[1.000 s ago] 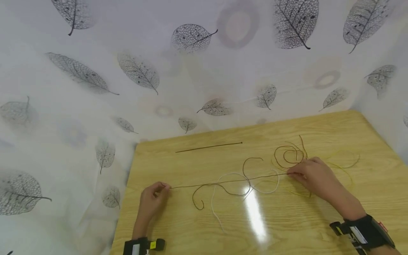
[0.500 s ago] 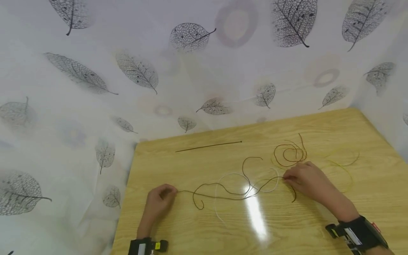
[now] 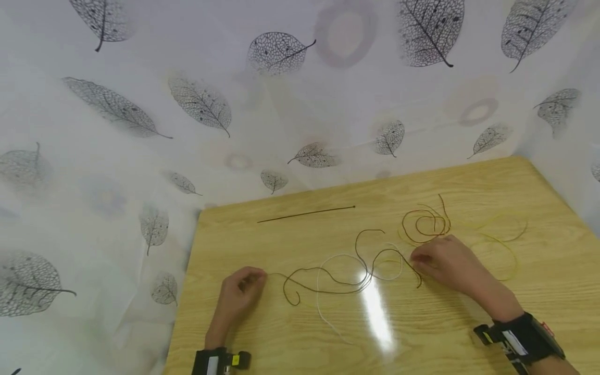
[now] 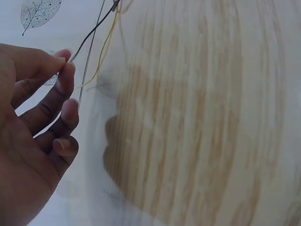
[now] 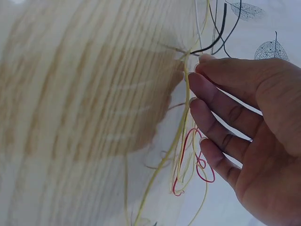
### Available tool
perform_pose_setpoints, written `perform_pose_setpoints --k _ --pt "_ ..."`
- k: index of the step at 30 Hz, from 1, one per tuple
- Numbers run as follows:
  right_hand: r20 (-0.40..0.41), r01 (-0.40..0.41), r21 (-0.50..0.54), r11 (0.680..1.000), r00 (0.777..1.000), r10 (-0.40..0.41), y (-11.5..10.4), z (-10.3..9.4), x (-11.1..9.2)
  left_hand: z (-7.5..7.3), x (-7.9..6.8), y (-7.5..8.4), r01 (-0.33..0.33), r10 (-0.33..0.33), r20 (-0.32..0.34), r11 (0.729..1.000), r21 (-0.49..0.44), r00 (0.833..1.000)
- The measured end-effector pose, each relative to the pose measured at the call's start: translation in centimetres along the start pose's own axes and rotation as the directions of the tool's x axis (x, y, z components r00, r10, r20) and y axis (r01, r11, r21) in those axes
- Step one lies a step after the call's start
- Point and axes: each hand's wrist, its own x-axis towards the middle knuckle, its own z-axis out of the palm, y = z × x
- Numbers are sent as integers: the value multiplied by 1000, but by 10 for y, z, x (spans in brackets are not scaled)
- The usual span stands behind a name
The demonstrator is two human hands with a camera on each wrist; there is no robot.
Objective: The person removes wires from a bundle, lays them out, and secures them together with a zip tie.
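My left hand (image 3: 241, 291) pinches one end of a thin dark brown cord (image 3: 323, 291) between thumb and index finger; the left wrist view shows the pinched cord (image 4: 89, 35) close up. From there the cord runs right in loose curves over the table. Its far end lies just left of my right hand (image 3: 445, 263). In the right wrist view, my right hand's fingers (image 5: 225, 108) are loosely bent, with thumb and index apart, and the dark cord (image 5: 218, 37) passes near the thumb tip. A second brown cord (image 3: 357, 245) and a white cord (image 3: 319, 304) lie across the held one.
A straight dark cord or thin rod (image 3: 307, 214) lies near the back of the wooden table (image 3: 262, 338). Reddish-brown coiled cord (image 3: 448, 216) lies behind my right hand, and yellow cord (image 3: 515, 255) lies to its right. Leaf-patterned sheeting (image 3: 337, 104) rises behind the table.
The brown cord was pulled straight between both hands, then slackened into curves. My left hand has moved right, and my right hand has shifted slightly left and let go of its end.
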Motion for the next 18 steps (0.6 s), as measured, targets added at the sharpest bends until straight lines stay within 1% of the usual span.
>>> perform_pose_setpoints --k 2,6,8,10,14,18 --pt "-18 -14 -13 1000 1000 14 4 -5 0 -1 0 1 -36 36 7 999 2 999" --pt "-68 -93 -21 995 994 91 15 -17 -3 -4 2 4 -128 128 25 992 1 992" --pt "-91 -119 -21 993 989 117 20 -22 -5 -5 3 7 -173 174 43 985 -23 984" --pt "-114 -121 -24 992 986 118 24 -25 -6 -6 4 10 -202 206 63 977 -64 976" --pt "-139 -91 -18 996 986 88 29 -26 -8 -8 5 17 -235 252 104 959 -158 962" --pt "-172 -87 -21 996 982 82 32 -27 -9 -10 4 24 -214 248 153 954 -209 957"
